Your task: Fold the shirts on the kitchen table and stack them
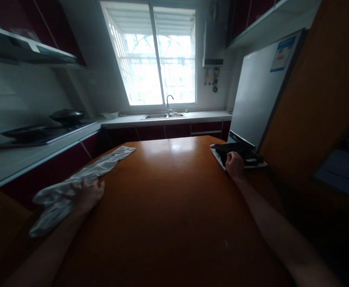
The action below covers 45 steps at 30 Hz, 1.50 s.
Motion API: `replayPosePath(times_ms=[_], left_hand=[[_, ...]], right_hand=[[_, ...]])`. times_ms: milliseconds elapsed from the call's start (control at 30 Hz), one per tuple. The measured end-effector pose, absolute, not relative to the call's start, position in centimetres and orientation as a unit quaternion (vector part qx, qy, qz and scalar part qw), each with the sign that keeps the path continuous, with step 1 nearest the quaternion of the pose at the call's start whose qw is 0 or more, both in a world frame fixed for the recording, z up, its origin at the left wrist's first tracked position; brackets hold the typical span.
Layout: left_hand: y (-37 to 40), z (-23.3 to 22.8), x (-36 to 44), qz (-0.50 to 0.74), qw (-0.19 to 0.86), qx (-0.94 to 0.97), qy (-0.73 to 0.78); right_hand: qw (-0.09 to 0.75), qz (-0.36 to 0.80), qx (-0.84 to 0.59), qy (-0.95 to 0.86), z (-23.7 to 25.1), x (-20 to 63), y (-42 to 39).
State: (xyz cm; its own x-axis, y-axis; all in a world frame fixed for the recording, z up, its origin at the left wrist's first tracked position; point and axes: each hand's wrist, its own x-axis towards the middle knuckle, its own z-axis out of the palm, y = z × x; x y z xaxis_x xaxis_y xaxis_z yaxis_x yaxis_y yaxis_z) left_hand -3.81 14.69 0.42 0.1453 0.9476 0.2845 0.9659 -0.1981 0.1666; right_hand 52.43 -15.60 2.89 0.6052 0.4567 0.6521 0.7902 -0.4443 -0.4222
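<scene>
A crumpled white cloth [72,187] stretches along the left side of the brown wooden table [174,191]. My left hand [87,194] rests on its edge, with the fingers spread. On the right side of the table, black folded fabric [219,150] lies over something white and flat [259,164], whose rim shows around it. My right hand [235,162] is closed at the near edge of the black fabric, fingers curled on it. Whether the fabric is a garment I cannot tell.
Beyond the table runs a white counter with a sink and tap [168,107] under a bright window. A stove [45,133] with a covered pan [67,115] stands at left. At right, a grey refrigerator [261,87] adjoins the table's far right corner.
</scene>
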Motion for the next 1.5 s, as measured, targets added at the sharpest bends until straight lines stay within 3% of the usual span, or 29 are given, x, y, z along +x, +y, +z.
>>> replayPosePath(times_ms=[133, 200, 267, 433, 633, 833, 900, 1033, 1133, 1233, 1300, 1400, 1500], left_hand=[[10.7, 1.3, 0.9, -0.255, 0.133, -0.766, -0.575], [8.5, 1.5, 3.7, -0.278, 0.093, -0.817, -0.496], [6.6, 1.2, 6.1, -0.285, 0.015, -0.854, -0.435], [3.5, -0.5, 9.5, -0.262, -0.116, -0.881, -0.377], [3.6, -0.2, 9.1, -0.265, -0.114, -0.889, -0.356], [3.0, 1.9, 8.3, -0.336, -0.159, -0.858, -0.355], [1.9, 2.9, 8.3, -0.358, -0.216, -0.839, -0.348], [-0.4, 5.7, 7.7, -0.377, -0.408, -0.771, -0.313], [-1.5, 8.3, 6.7, -0.266, -0.513, -0.782, -0.234], [-3.0, 9.8, 6.4, -0.104, -0.447, -0.867, -0.192], [-4.7, 9.5, 6.9, -0.068, -0.345, -0.916, -0.192], [-8.0, 7.6, 8.1, -0.024, -0.233, -0.959, -0.157], [-10.7, 5.9, 8.7, 0.005, -0.198, -0.978, -0.073]], right_hand=[[0.383, -0.123, -0.741, -0.537, 3.4, 43.2, -14.2], [0.356, 0.009, -0.676, -0.645, 3.0, 38.6, -13.8], [0.352, 0.058, -0.625, -0.695, 2.4, 36.1, -13.6], [0.317, -0.057, -0.687, -0.652, 0.6, 39.1, -13.2], [0.173, -0.055, -0.75, -0.637, -0.1, 40.6, -13.3], [0.229, -0.039, -0.751, -0.618, 1.4, 37.6, -14.0], [0.244, -0.039, -0.719, -0.649, 1.6, 37.7, -14.1], [0.198, 0.009, -0.673, -0.713, 2.1, 38.2, -14.5], [0.218, 0.001, -0.664, -0.715, 3.2, 37.4, -15.0], [0.304, 0.075, -0.627, -0.713, 4.2, 35.3, -16.1], [0.336, 0.222, -0.568, -0.718, 4.8, 33.5, -17.3], [0.26, 0.474, -0.421, -0.729, 5.6, 31.8, -18.7], [0.244, 0.523, -0.383, -0.722, 5.7, 32.2, -18.4]])
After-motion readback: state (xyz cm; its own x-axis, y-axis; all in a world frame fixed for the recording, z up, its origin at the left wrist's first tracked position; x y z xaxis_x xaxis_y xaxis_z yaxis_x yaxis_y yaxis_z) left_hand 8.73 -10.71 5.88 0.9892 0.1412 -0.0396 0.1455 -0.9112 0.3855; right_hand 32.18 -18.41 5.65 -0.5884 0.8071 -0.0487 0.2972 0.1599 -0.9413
